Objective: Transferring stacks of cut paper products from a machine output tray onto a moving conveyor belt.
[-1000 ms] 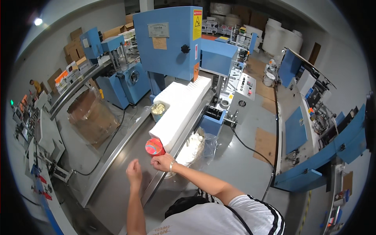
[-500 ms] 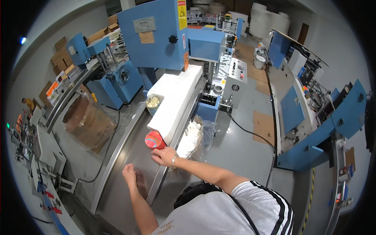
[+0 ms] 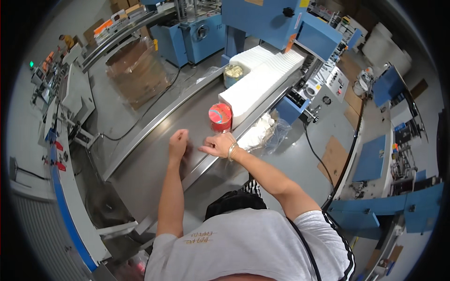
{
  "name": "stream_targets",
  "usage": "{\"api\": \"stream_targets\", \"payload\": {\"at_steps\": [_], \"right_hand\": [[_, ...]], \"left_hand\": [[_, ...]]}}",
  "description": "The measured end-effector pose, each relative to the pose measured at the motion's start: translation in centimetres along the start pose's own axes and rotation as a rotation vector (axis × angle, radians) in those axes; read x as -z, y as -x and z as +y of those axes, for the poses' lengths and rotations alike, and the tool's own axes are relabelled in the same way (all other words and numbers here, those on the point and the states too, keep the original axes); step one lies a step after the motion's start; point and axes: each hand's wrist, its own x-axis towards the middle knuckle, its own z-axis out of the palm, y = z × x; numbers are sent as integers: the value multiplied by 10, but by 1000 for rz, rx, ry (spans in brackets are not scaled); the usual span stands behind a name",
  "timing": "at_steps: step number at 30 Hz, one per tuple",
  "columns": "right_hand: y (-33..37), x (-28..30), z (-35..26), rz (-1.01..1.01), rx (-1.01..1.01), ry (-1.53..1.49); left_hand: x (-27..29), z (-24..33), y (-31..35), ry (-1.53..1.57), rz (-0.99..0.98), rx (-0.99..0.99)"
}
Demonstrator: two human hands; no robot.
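My left hand point(image 3: 178, 144) is near the middle of the frame with its fingers curled in, and I cannot tell whether they hold anything; my right hand point(image 3: 219, 144), just to its right, has its fingers loosely parted. The red round container point(image 3: 220, 117) sits at frame centre, just above my right hand, against the white stack point(image 3: 262, 83) on the metal table point(image 3: 150, 152).
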Motion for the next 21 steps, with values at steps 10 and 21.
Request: {"api": "stream_targets", "payload": {"at_steps": [10,21], "right_hand": [[1,-9,4,-51,-38,35],[-1,-14,4,-71,-49,67]], "left_hand": [[-60,50,1,172,-273,152],[-54,16,-7,315,-422,24]]}}
